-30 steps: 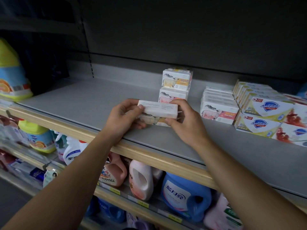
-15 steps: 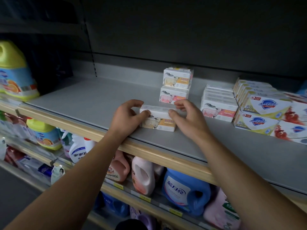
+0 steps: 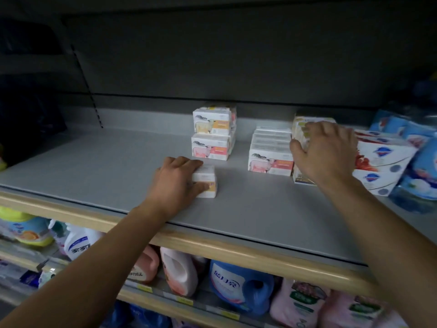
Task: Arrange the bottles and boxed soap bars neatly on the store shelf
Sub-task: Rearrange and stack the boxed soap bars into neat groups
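Observation:
A white soap box with an orange label [image 3: 208, 182] lies on the grey shelf [image 3: 106, 169], and my left hand [image 3: 176, 185] grips its left end. Behind it stands a stack of two similar soap boxes [image 3: 212, 133]. A row of flat soap boxes [image 3: 270, 153] sits to the right of that stack. My right hand [image 3: 326, 150] reaches over a stack of yellowish soap boxes [image 3: 301, 129] and its fingers curl around the top ones. Right of them are white boxes with a blue shield logo [image 3: 380, 162].
Blue soap packs [image 3: 423, 166] crowd the shelf's right end. The wooden front edge [image 3: 212, 247] runs below my arms. On the lower shelf stand a blue detergent jug [image 3: 238, 285], pink jugs [image 3: 179, 271] and a white bottle [image 3: 79, 245].
The soap box held in both hands was lowered onto the shelf. My right hand let go and moved right to the yellowish boxes. My left hand stays on the box.

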### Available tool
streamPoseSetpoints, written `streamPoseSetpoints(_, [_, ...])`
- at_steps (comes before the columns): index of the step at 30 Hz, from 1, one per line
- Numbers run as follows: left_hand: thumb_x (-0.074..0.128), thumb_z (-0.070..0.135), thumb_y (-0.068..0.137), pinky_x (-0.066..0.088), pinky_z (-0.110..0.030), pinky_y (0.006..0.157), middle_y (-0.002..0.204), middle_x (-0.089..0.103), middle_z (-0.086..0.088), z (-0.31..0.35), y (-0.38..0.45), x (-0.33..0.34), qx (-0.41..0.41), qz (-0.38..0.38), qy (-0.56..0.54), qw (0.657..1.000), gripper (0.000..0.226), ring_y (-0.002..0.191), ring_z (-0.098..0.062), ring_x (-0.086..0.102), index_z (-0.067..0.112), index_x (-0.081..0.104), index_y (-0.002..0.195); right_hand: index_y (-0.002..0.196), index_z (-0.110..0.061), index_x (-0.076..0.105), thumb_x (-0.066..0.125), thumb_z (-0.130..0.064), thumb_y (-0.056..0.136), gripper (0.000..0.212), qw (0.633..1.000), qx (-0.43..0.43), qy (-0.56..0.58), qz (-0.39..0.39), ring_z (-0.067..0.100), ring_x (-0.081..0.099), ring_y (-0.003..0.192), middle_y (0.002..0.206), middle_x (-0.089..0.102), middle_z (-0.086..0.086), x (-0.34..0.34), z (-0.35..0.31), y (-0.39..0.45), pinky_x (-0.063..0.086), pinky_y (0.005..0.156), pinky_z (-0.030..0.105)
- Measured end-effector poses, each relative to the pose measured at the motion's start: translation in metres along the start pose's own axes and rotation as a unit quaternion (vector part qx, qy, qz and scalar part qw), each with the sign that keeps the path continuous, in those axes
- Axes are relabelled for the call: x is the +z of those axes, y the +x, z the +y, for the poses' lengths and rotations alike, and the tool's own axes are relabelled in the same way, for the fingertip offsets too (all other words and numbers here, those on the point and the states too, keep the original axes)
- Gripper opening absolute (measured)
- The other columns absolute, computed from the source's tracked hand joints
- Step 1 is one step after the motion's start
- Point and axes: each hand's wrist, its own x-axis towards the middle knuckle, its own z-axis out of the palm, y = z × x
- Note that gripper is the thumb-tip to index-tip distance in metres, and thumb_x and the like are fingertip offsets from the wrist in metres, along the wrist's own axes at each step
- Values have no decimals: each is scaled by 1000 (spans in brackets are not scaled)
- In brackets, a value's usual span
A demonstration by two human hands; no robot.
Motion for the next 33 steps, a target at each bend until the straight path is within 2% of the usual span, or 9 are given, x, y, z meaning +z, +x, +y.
streamPoseSetpoints(2, [73, 44, 81, 44, -47, 93, 122, 61, -8, 4, 6, 3, 12, 3, -9, 1000, 57, 110, -36, 50, 18, 59, 130, 133, -11, 53, 43, -48, 95, 54, 1000, -2, -23, -8, 39, 48, 122, 129, 57, 18, 9, 7, -3, 24, 114, 52])
streamPoseSetpoints(6, [65, 47, 78, 45, -42, 90, 117, 63, -11, 22, 30, 7, 43, 39, -33, 998, 57, 101, -38, 54, 15, 63, 124, 125, -8, 57, 46, -36, 91, 45, 998, -15, 2, 59, 37, 49, 113, 119, 59, 16, 22, 11, -11, 23, 113, 50])
streamPoseSetpoints(9, [65, 47, 78, 43, -39, 90, 114, 64, -14, 42, 63, 11, 58, 66, -45, 995, 55, 100, -38, 54, 13, 64, 121, 121, -10, 59, 49, -33, 90, 40, 997, -11, 10, 70, 36, 48, 111, 116, 59, 13, 25, 12, -10, 23, 113, 49])
streamPoseSetpoints(18, [67, 45, 85, 38, -42, 102, 123, 60, -9, 103, 160, 44, 79, 42, -55, 994, 51, 118, -32, 48, 19, 59, 129, 137, -17, 52, 48, -34, 91, 49, 996, 11, 67, 58, 30, 48, 122, 129, 60, 7, 23, 16, -3, 16, 117, 45])
streamPoseSetpoints(23, [61, 46, 90, 35, -42, 105, 133, 55, -7, 122, 190, 66, 65, 23, -53, 996, 53, 123, -31, 43, 23, 52, 137, 125, -17, 63, 51, -30, 88, 41, 992, 22, 101, 65, 28, 50, 124, 125, 63, 5, 15, 19, -2, 15, 120, 49])
streamPoseSetpoints(25, [57, 44, 93, 32, -41, 107, 138, 52, -6, 125, 195, 75, 70, 5, -30, 997, 51, 127, -30, 38, 26, 48, 141, 122, -17, 65, 51, -32, 88, 39, 994, 24, 94, 53, 27, 49, 124, 124, 64, 4, 14, 21, -2, 13, 121, 48])
streamPoseSetpoints(27, [57, 43, 93, 30, -44, 108, 142, 48, -2, 124, 193, 79, 86, 25, 9, 996, 52, 129, -29, 35, 30, 46, 141, 122, -18, 64, 51, -33, 88, 40, 994, 29, 91, 49, 26, 49, 123, 124, 63, 4, 15, 22, -1, 12, 121, 47])
streamPoseSetpoints(29, [63, 41, 87, 32, -48, 106, 140, 48, 1, 118, 188, 78, 107, 51, 38, 992, 57, 127, -29, 35, 33, 46, 141, 121, -18, 66, 52, -33, 87, 40, 994, 34, 96, 51, 27, 50, 121, 121, 65, 4, 15, 21, -1, 13, 121, 47])
streamPoseSetpoints(33, [67, 31, 85, 38, -51, 102, 136, 52, -1, 110, 192, 76, 134, 25, 71, 988, 65, 123, -28, 38, 33, 40, 145, 118, -19, 67, 52, -35, 86, 39, 993, 36, 99, 47, 25, 52, 119, 119, 66, 2, 13, 19, -1, 12, 121, 48])
